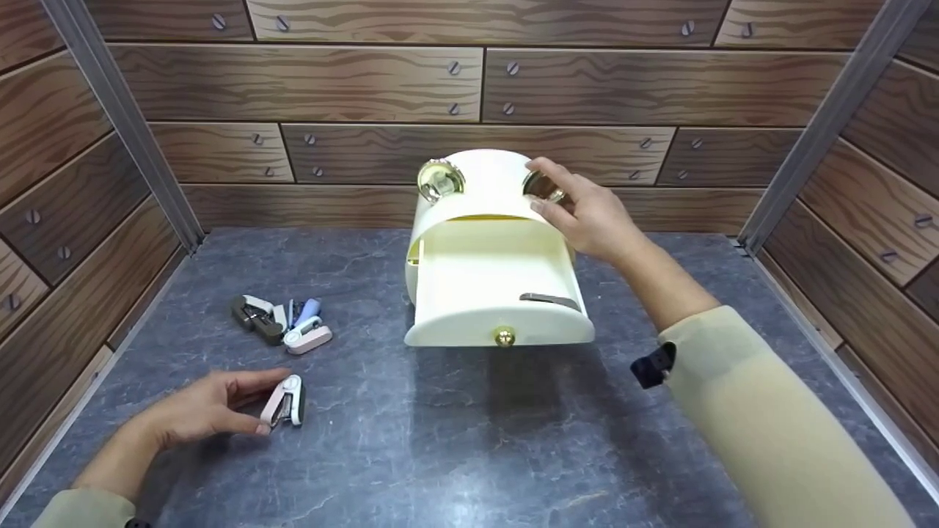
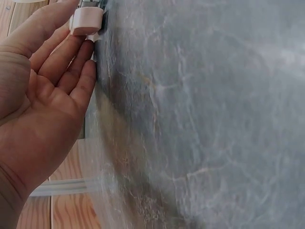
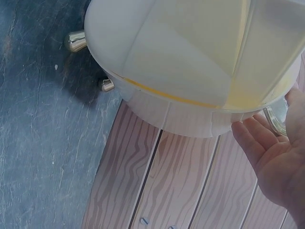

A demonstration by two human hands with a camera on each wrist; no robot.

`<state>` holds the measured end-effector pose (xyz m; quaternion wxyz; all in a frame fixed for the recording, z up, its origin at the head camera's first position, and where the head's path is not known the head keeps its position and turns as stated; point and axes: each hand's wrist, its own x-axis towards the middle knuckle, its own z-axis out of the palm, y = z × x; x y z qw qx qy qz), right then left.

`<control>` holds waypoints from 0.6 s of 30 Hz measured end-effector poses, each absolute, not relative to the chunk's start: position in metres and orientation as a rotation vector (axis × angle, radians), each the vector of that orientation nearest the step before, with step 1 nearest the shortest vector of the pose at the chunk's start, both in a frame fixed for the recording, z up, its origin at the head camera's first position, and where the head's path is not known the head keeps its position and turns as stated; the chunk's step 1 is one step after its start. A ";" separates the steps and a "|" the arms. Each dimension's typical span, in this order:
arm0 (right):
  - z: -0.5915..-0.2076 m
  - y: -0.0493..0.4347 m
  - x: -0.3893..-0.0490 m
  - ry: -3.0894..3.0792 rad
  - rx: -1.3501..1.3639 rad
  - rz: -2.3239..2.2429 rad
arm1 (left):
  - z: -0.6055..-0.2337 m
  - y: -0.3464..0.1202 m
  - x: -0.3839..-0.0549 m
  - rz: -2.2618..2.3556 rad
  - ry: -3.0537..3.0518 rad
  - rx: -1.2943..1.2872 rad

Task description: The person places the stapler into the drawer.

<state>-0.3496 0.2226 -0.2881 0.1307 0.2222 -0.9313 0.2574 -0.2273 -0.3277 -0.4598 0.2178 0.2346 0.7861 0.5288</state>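
Note:
My left hand (image 1: 213,407) pinches a small pink-and-white stapler (image 1: 284,401) between thumb and fingers, low over the grey tabletop. In the left wrist view, only the stapler's pink end (image 2: 87,21) shows clearly beside the left hand (image 2: 52,90). A cream round-topped box (image 1: 490,176) has its drawer (image 1: 499,326) pulled out at the front. Inside the drawer, at the right, lies a slim dark curved object (image 1: 549,300). My right hand (image 1: 590,213) grips the gold cup-shaped fitting (image 1: 541,186) on the box's right side. From the right wrist, the right hand (image 3: 279,152) partly covers that fitting.
A cluster of small staplers lies left of the box: a dark one (image 1: 258,319), a blue one (image 1: 308,311) and a pink-and-white one (image 1: 308,336). Another gold fitting (image 1: 440,180) tops the box's left side. Wood-patterned walls (image 1: 367,81) enclose the tabletop (image 1: 352,455).

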 end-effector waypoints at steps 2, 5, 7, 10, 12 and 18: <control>-0.288 0.223 -0.350 -2.706 0.640 0.745 | -0.460 -0.328 -0.227 1.459 2.181 0.653; -0.288 0.222 -0.350 -2.709 0.643 0.746 | -0.461 -0.328 -0.228 1.446 2.195 0.652; -0.288 0.222 -0.350 -2.712 0.643 0.749 | -0.461 -0.328 -0.228 1.436 2.209 0.650; -0.289 0.222 -0.351 -2.711 0.640 0.753 | -0.461 -0.328 -0.228 1.423 2.231 0.634; -0.289 0.222 -0.351 -2.707 0.641 0.757 | -0.461 -0.327 -0.229 1.410 2.256 0.623; -0.288 0.223 -0.351 -2.695 0.648 0.756 | -0.462 -0.325 -0.230 1.412 2.275 0.594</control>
